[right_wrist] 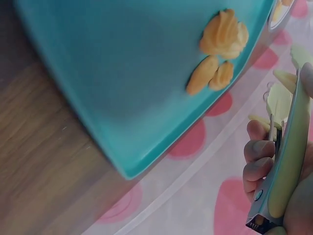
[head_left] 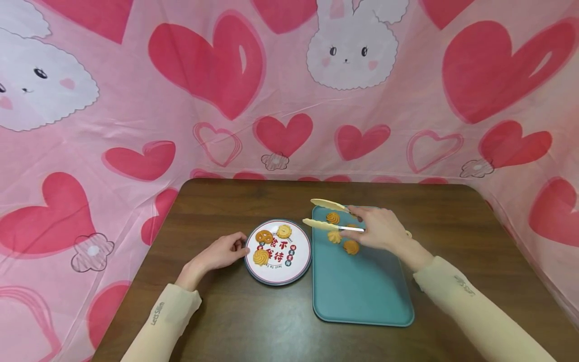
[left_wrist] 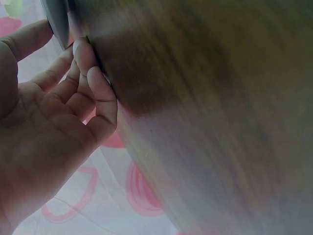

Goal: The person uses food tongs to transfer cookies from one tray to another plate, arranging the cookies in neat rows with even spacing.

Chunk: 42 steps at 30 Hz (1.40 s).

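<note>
My right hand (head_left: pixel 380 229) grips a pair of food tongs (head_left: pixel 323 224) with cream scalloped tips, spread apart and pointing left over the tray's far end. Under and beside the tongs, several piped butter cookies (head_left: pixel 351 246) lie on the blue-green tray (head_left: pixel 362 291); the hand partly covers some. The right wrist view shows fingers wrapped round the tongs' handle (right_wrist: pixel 288 161). My left hand (head_left: pixel 223 250) holds the left rim of a round white plate (head_left: pixel 289 271) between thumb and fingers. On that plate lie a pretzel (head_left: pixel 264 237), a round cookie (head_left: pixel 284 231) and a swirl cookie (head_left: pixel 260 257).
Tray and plate stand side by side on a dark wooden table (head_left: pixel 217 311), their edges nearly meeting. Behind the table's far edge hangs a pink cloth (head_left: pixel 280 100) printed with hearts and rabbits; it also runs along both sides.
</note>
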Motion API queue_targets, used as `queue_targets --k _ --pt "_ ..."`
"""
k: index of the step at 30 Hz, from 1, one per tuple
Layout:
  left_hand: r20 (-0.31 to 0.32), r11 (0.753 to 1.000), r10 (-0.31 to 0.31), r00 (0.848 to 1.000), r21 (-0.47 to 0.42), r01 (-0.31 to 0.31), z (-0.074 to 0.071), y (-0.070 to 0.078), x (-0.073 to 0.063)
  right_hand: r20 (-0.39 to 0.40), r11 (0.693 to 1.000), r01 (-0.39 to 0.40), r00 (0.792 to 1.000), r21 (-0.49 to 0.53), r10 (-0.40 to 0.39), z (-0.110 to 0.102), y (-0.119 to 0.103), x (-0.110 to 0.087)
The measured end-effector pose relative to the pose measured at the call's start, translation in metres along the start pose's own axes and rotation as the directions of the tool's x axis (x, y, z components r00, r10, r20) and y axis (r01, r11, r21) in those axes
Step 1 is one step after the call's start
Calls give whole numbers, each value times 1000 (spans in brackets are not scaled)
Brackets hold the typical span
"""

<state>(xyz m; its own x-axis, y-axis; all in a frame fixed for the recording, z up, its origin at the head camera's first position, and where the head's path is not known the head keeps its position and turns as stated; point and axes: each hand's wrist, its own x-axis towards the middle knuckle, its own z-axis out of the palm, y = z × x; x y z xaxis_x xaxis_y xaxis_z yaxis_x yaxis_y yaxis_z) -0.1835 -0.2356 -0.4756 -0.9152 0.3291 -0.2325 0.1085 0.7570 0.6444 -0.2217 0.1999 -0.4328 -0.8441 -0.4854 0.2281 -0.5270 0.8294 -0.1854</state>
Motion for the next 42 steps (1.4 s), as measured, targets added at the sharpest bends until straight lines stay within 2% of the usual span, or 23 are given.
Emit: queue_targets --k 12,25,27,32,42 --pt "-3 1000 -3 1000 6 3 0 1 0 18 997 -77 997 -1 77 -5 26 -22" --pt "-4 1000 -8 1000 9 8 1 1 -1 51 993 -109 993 -39 111 -6 51 -52" --pt "-5 1000 6 1000 12 -6 0 2 -1 55 992 -117 991 -39 119 -6 54 -55" --pt "-6 999 36 999 14 -36 0 3 -1 73 991 -132 988 -27 134 -6 60 -61" --pt "-6 1000 21 1000 18 -21 0 4 -1 94 990 -141 986 -4 141 -5 64 -68"
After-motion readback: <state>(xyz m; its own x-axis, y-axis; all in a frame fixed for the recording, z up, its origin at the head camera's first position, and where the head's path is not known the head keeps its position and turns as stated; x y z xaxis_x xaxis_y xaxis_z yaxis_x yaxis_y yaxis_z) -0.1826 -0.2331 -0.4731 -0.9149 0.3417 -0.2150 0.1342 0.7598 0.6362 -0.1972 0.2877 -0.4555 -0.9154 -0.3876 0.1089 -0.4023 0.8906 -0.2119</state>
